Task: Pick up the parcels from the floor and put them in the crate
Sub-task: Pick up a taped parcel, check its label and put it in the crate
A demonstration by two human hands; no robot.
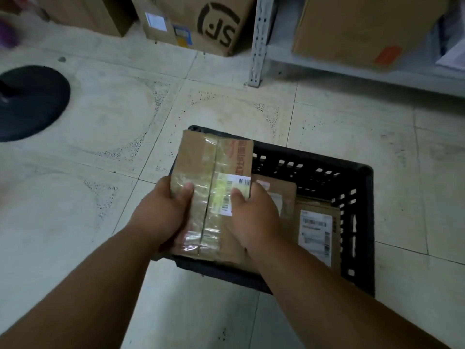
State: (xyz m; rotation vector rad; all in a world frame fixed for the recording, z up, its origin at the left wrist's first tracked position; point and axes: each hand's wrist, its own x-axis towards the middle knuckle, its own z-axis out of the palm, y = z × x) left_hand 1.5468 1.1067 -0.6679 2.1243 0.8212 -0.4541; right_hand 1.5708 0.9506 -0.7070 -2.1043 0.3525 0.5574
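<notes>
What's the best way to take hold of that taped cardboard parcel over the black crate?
By its two long side edges near the close end, one hand from each side, as shown: the left hand and right hand clamp the taped parcel with thumbs on top. It is flat and wide, so a two-sided hold likely keeps it level above the crate.

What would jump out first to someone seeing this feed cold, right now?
First, the taped cardboard parcel at centre frame, gripped by the left hand and the right hand over the near-left part of the black crate. Next, the labelled parcels in the crate on its right side. Farther back, a big SF-marked box stands on the floor beside the shelving post.
</notes>
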